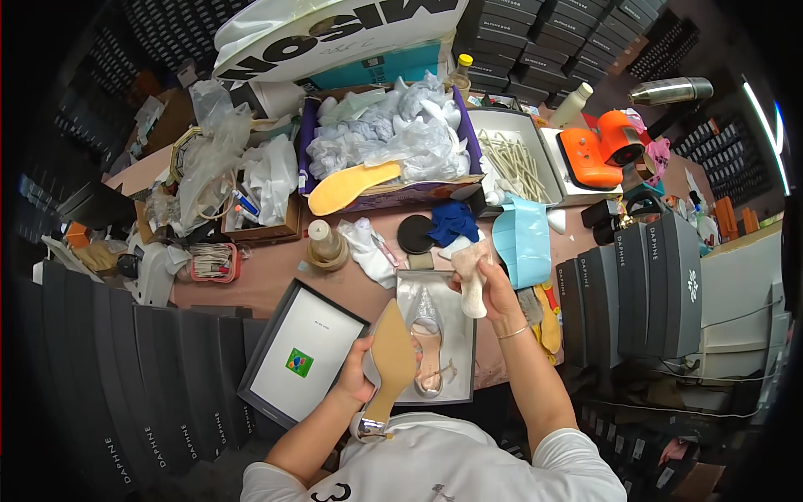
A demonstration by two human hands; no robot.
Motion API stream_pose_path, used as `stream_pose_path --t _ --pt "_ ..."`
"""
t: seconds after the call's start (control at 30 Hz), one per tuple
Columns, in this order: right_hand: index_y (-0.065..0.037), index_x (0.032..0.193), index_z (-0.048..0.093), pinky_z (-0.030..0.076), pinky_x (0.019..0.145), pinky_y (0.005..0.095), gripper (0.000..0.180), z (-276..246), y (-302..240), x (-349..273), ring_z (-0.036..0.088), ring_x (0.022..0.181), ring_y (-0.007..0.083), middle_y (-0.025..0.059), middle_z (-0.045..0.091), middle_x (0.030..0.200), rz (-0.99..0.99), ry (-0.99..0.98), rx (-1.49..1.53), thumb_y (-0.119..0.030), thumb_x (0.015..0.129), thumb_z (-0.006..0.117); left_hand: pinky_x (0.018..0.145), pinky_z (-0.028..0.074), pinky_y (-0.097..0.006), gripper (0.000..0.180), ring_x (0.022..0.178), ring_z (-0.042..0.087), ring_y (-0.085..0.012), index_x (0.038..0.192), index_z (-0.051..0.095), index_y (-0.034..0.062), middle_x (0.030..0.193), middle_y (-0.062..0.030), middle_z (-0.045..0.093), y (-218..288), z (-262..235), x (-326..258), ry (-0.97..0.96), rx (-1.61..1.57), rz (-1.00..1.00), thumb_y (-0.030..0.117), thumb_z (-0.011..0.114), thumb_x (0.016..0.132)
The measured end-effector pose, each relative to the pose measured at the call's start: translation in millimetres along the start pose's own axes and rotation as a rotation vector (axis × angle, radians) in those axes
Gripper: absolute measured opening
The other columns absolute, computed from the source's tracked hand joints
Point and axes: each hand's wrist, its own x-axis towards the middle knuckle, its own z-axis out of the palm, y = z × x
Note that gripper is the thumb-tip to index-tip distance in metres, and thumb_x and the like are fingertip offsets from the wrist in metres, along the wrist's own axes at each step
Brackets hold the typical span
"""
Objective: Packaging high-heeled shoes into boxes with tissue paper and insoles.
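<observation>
My left hand (357, 376) grips a heeled shoe (391, 356) by its side, with the tan sole turned up and the shiny heel toward my body. My right hand (497, 294) is closed around a bunched off-white cloth (472, 283), held up to the right of the shoe and apart from it. Below and between my hands, a silvery heeled sandal (427, 345) lies in an open shoe box (459, 372). The white-lined box lid (322, 356), bearing a green sticker, rests to the left. The upper of the held shoe is mostly hidden.
Stacked dark shoe boxes (159, 360) stand on the left, and more boxes (631, 276) on the right. Behind are a purple carton (308, 142) of crumpled plastic, a yellow insole (351, 187), a bottle (324, 244), blue masks (523, 243) and an orange device (592, 155).
</observation>
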Motion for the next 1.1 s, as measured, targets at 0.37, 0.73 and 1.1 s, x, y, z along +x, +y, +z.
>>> stream_pose_path --t 0.37,0.73,1.1 --pt "-0.003 0.103 0.064 0.047 0.077 0.0339 0.027 162 44 26 0.059 0.089 0.0295 0.0134 0.059 0.099 -0.637 -0.227 -1.354 0.001 0.076 0.065 0.095 0.045 -0.054 0.063 0.114 0.054 -0.0373 0.129 0.045 0.0013 0.124 -0.0208 0.054 32 -17 -49 0.058 -0.222 0.168 0.047 0.050 0.086" --pt "-0.015 0.129 0.055 0.045 0.089 0.0396 0.063 150 126 134 0.054 0.108 0.0372 0.0228 0.051 0.123 -0.846 -0.347 -1.621 0.001 0.069 0.065 0.094 0.045 -0.056 0.069 0.114 0.053 -0.0397 0.132 0.045 0.0048 0.126 -0.0221 0.051 28 -42 -73 0.129 -0.249 0.213 0.054 0.051 0.083" --pt "-0.001 0.132 0.046 0.047 0.084 0.0263 0.050 73 91 101 0.060 0.092 0.0170 0.0090 0.059 0.106 -0.737 0.403 -0.473 -0.007 0.087 0.065 0.086 0.048 -0.055 0.067 0.106 0.057 -0.0322 0.125 0.050 0.0045 0.119 -0.0163 0.057 2 -35 -73 0.171 -0.094 0.186 0.055 0.048 0.080"
